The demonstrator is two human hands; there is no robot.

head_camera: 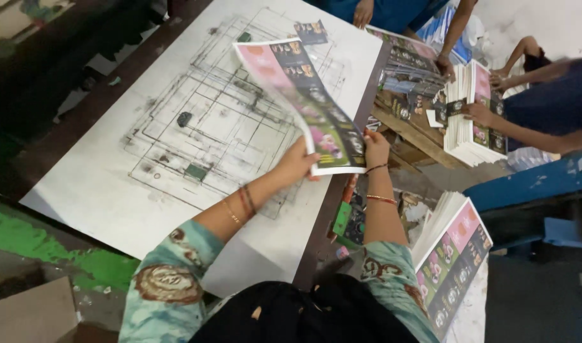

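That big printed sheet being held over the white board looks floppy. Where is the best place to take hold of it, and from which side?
Probably the near short edge, from the person's side. The printed sheet bows along its length, so two spread grips steady it: the left hand and right hand already pinch that edge's corners. The far end hangs free over the white board.

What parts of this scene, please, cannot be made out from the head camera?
- Underside of the printed sheet: faces away.
- Left hand fingertips: behind the sheet.
- Stack of sheets: its lower end is cut by the bottom edge.
- Co-workers' hands at the far stack: too small for detail.
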